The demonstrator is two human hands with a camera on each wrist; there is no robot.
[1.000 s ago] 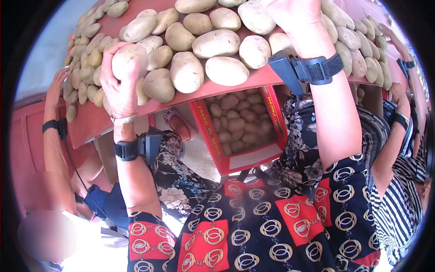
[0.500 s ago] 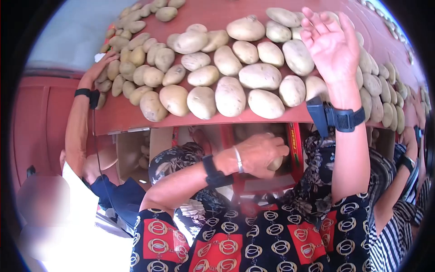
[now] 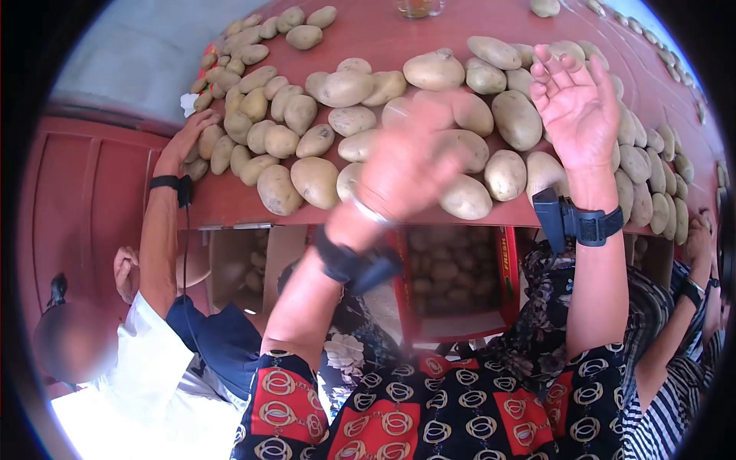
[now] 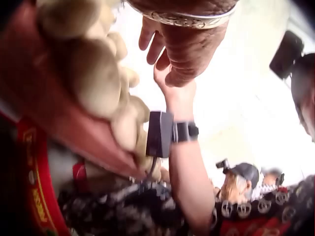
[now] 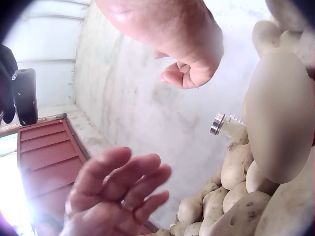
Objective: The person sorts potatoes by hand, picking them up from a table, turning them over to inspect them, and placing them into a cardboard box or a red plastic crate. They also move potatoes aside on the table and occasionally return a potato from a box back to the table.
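My left hand [image 3: 406, 161], blurred and wearing a bangle, hovers over the front potatoes on the red table [image 3: 368, 38]. In the left wrist view its fingers [image 4: 156, 46] hang relaxed with nothing between them. My right hand [image 3: 575, 107] is raised palm up, fingers loosely bent and empty, above the right part of the pale potatoes [image 3: 515, 120]. The right wrist view has both hands apart, the left hand [image 5: 118, 196] lower down. Below the table's front edge stands a red box [image 3: 508, 268], with potatoes [image 3: 445, 268] inside.
Left of the red box, a cardboard box [image 3: 226, 268] also contains potatoes. A person in white [image 3: 153, 345] reaches onto the table at left; a person in stripes [image 3: 652, 383] sits at right. A glass container [image 3: 420, 8] stands at the table's far side.
My left hand gripped a potato at the table's left, lowered it over the red box, then rose empty above the table. My right hand stays raised; the head view has shifted.
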